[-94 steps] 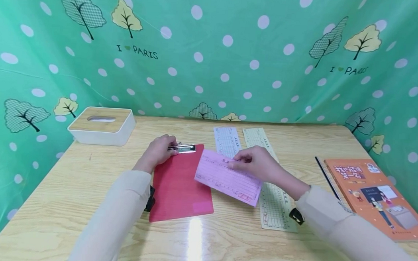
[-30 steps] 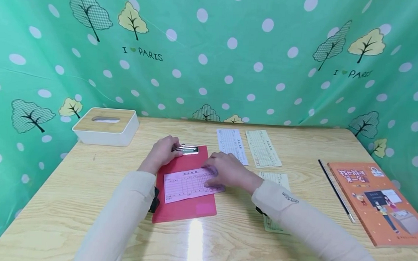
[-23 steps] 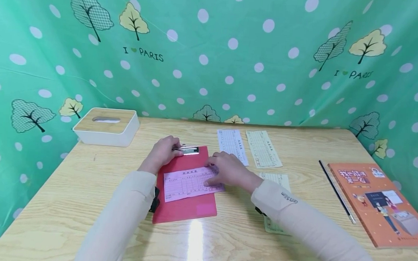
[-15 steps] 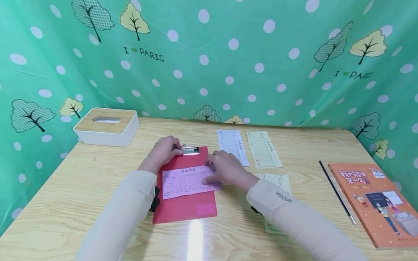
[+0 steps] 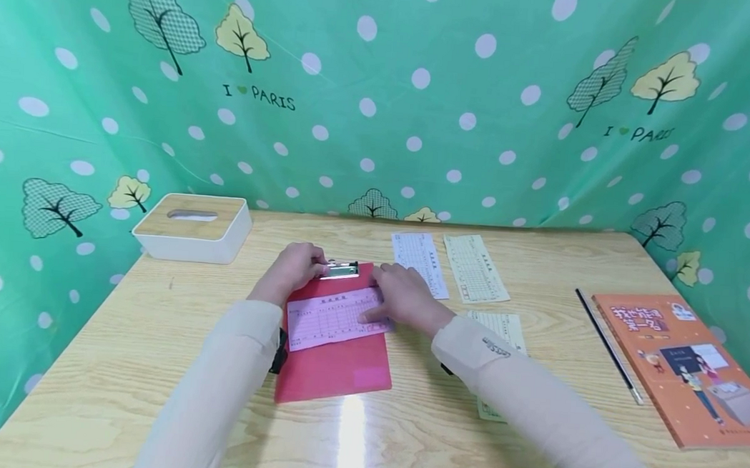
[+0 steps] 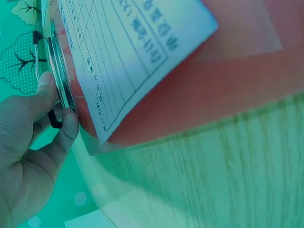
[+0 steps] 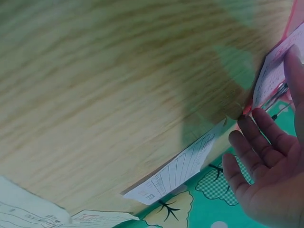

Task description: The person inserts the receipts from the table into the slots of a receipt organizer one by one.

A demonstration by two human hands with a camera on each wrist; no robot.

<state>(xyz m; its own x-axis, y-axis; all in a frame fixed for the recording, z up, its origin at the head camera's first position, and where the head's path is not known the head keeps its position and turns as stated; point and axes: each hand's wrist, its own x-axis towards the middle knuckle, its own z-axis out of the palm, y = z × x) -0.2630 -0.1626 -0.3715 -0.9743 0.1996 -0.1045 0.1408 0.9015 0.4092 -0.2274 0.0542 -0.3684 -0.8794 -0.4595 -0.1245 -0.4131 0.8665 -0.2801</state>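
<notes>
A red clipboard lies on the table in the head view. My left hand pinches the metal clip at its far end, thumb on one side and fingers on the other. A pink printed form lies crosswise over the board, its far edge just short of the clip. My right hand holds this form by its right end, the thumb on the printed face. In the right wrist view, the other fingers of the right hand reach past the form's edge beside the board.
A white form and a pale yellow form lie behind the right hand. Another pale green form is partly under the right forearm. A pencil and an orange book are at right, a tissue box at back left.
The right hand has brought the pink form from right of the clipboard onto it, then slid it slightly left and up towards the clip. The left hand stays at the clip.
</notes>
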